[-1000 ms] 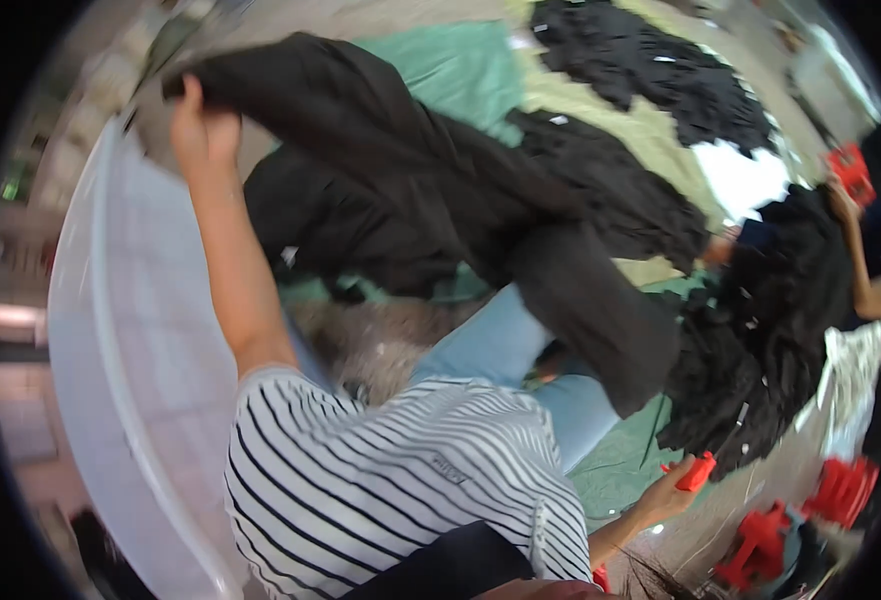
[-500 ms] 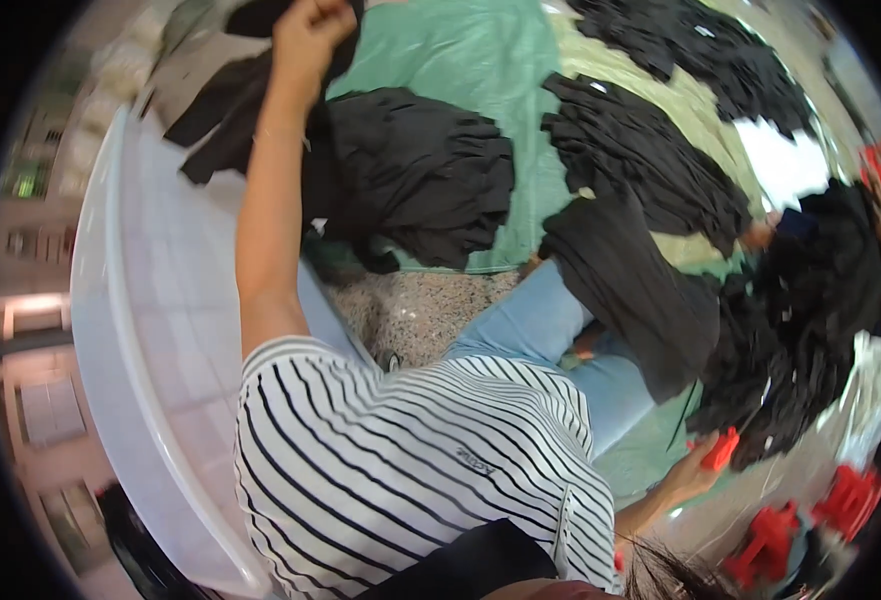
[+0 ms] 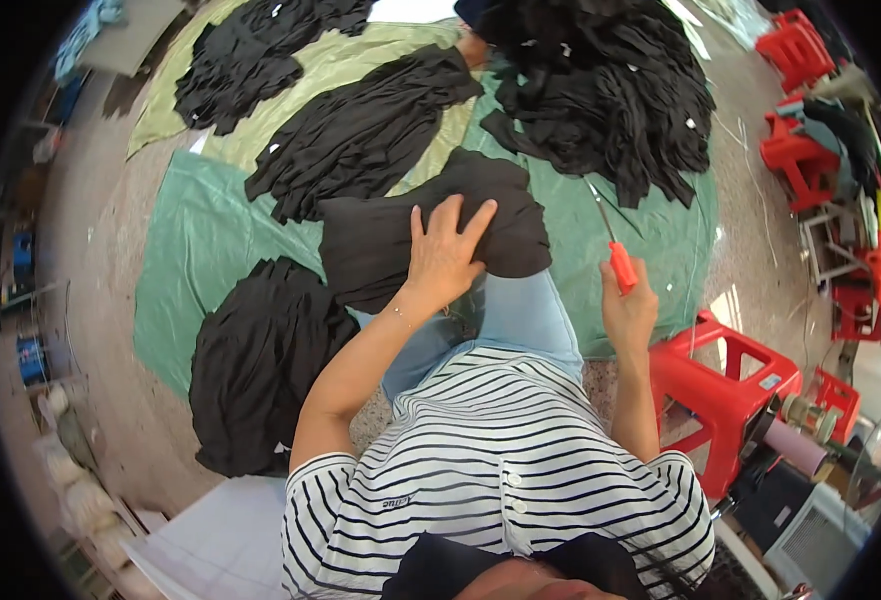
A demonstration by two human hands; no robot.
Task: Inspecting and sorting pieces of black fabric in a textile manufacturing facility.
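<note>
Head view: the left hand (image 3: 445,258) lies spread on the black garment (image 3: 380,235), draped across the jeans (image 3: 530,320); the right hand (image 3: 630,312), apart, grips a red-handled tool (image 3: 621,268) toward the green tarp's (image 3: 675,275) right edge. Step, apparently: positioning the black garment. Tool use calls for bringing its tip to it.

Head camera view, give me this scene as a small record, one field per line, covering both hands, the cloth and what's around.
Left hand: palm down, fingers spread, on the dark cloth
Right hand: gripping the red-handled tool, its thin metal shaft pointing away from the body
Dark cloth: spread across the lap
Dark piles: near left pile; middle pile; far left pile; right pile
Ground covers: green sheet, yellowish sheet
Beside right forearm: red stool
</note>
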